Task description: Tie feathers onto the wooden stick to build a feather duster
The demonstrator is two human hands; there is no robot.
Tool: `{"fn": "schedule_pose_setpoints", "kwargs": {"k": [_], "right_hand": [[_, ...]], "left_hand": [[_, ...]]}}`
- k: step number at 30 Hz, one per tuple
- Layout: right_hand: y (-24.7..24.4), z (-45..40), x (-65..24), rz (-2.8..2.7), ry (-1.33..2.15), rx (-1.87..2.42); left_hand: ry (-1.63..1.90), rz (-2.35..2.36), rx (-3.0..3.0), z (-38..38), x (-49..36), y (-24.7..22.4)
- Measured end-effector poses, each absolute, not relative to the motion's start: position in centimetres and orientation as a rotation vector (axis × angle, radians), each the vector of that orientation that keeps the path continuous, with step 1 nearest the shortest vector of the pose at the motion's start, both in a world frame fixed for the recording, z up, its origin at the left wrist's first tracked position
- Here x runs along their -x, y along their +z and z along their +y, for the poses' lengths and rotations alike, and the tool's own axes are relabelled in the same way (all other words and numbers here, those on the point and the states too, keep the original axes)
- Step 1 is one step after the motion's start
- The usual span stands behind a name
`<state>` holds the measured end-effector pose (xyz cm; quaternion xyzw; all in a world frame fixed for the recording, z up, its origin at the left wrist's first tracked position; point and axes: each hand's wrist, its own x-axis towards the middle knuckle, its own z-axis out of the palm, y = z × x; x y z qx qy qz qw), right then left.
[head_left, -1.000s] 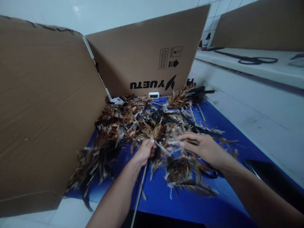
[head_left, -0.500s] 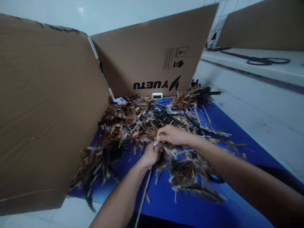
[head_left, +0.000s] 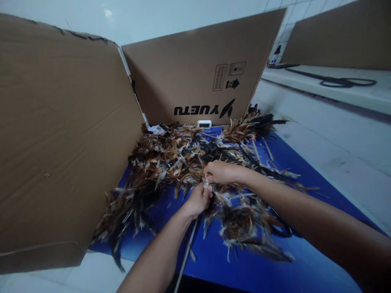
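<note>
My left hand [head_left: 199, 198] is closed around a bundle of feathers, from which a thin pale stick [head_left: 187, 254] runs down toward the bottom edge. Just above and to the right, my right hand [head_left: 221, 171] pinches at the top of the same bundle, its fingers close to the left ones. Whitish material shows between the two hands, too small to make out. Brown, black and white loose feathers [head_left: 165, 158] lie in a heap beyond my hands on the blue surface [head_left: 214, 260]. A feather clump [head_left: 238, 226] rests below my right forearm.
Cardboard panels stand at the left [head_left: 61, 142] and at the back [head_left: 183, 73]. A small white device [head_left: 204, 123] sits at the back panel's foot. Black scissors [head_left: 282, 228] lie partly under my right forearm. A black cord [head_left: 345, 82] and a bottle [head_left: 275, 55] are on a white ledge.
The view has shifted slightly. My right hand's fingers have turned down over the bundle, and more of the black scissors shows beside my right forearm.
</note>
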<state>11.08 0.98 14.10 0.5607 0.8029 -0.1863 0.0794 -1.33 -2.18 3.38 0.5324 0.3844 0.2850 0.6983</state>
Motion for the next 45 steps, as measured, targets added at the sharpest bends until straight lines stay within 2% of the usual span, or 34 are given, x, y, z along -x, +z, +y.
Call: {"fn": "schedule_pose_setpoints", "kwargs": {"k": [12,31,45], "right_hand": [[15.6,0.4,-9.8,2.329,-0.400,-1.582],[15.3,0.4,-9.9,2.357,-0.431,-1.544],[15.9,-0.7,-10.7,2.358,-0.365,-1.716]], "left_hand": [[0.600,0.784,-1.212,-2.3,1.5,3.5],[0.543,0.798,-1.202,-2.3,1.7,4.2],[0.547,0.778,-1.140,-2.3,1.9,4.4]]}}
